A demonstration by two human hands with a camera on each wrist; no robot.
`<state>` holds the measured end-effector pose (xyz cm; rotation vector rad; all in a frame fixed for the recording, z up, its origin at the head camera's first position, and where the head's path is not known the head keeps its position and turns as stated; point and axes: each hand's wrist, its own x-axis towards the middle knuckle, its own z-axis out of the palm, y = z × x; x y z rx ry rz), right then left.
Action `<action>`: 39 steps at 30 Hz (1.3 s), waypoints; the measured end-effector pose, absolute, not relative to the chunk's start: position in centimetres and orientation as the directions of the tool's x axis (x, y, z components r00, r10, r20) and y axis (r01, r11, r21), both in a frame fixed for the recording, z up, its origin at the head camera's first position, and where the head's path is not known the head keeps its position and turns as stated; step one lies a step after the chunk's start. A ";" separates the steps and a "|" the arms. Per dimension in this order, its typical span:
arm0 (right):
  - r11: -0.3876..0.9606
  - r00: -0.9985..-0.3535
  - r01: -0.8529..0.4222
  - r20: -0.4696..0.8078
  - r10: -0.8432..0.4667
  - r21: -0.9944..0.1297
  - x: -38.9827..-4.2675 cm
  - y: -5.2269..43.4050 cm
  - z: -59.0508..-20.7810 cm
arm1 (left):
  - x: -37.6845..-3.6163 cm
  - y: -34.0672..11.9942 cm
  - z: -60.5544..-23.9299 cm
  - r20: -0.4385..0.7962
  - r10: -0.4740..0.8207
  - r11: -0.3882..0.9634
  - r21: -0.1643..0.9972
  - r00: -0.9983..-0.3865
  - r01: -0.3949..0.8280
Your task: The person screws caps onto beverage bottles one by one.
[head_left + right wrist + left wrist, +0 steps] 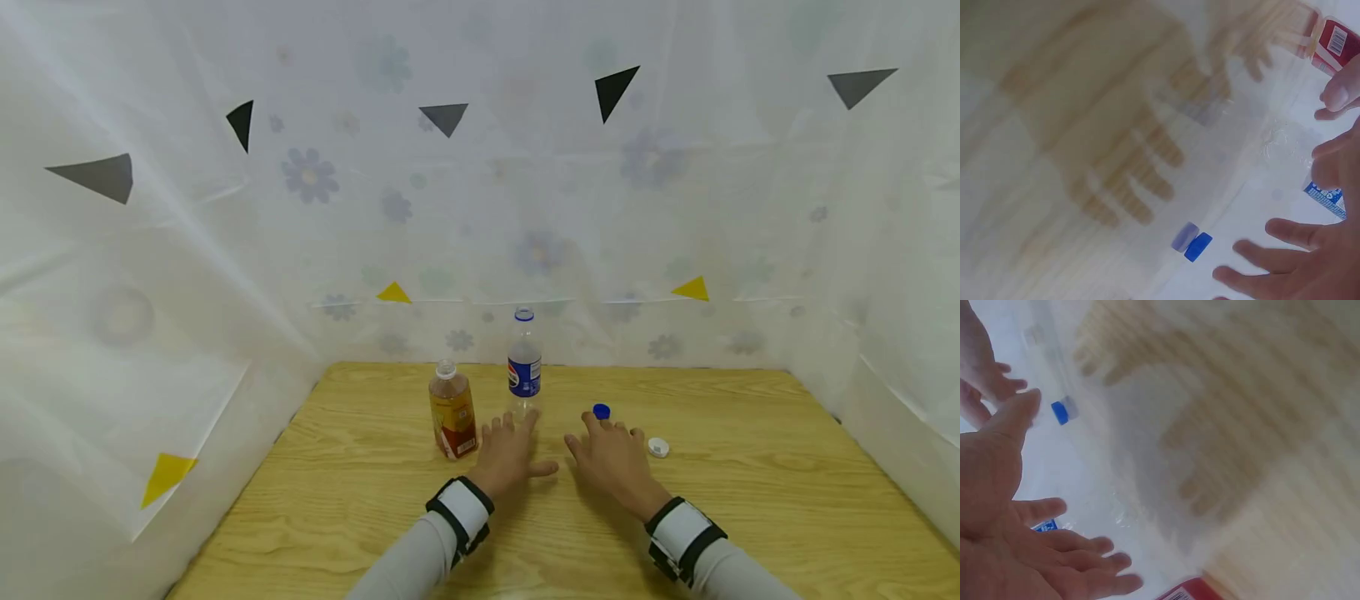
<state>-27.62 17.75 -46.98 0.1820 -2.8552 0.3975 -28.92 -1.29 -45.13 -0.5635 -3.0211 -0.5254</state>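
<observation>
Head view | left hand (pixel 510 454) grip spread beside clear bottle (pixel 524 362) | right hand (pixel 615 458) grip spread near blue cap (pixel 601 411)

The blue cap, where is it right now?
In the head view the blue cap lies on the table, just beyond the right hand, right of the clear bottle.

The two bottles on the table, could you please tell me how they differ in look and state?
The clear bottle is taller and slimmer, with a blue label; the amber bottle is shorter and squatter, with a red and yellow label. The clear bottle looks nearly empty, while the amber bottle looks filled with brownish drink. The clear bottle stands further back, the amber bottle nearer and to its left. Both stand upright on the wooden table with their caps off.
</observation>
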 end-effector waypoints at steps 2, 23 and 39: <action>0.955 -0.958 -0.163 0.273 -0.093 -0.247 -27.7 17.8 -46.9 | -29.0 -1.2 -44.6 0.086 0.348 0.874 0.329 -0.933 0.357; 0.941 -0.942 -0.213 0.313 -0.125 -0.264 -27.2 18.2 -46.8 | -31.3 -3.1 -37.5 0.091 0.411 0.843 0.339 -0.907 0.417; 0.938 -0.929 -0.236 0.341 -0.142 -0.253 -27.4 18.5 -47.0 | -32.2 -9.0 -33.0 0.549 -0.221 0.442 0.793 -0.806 0.420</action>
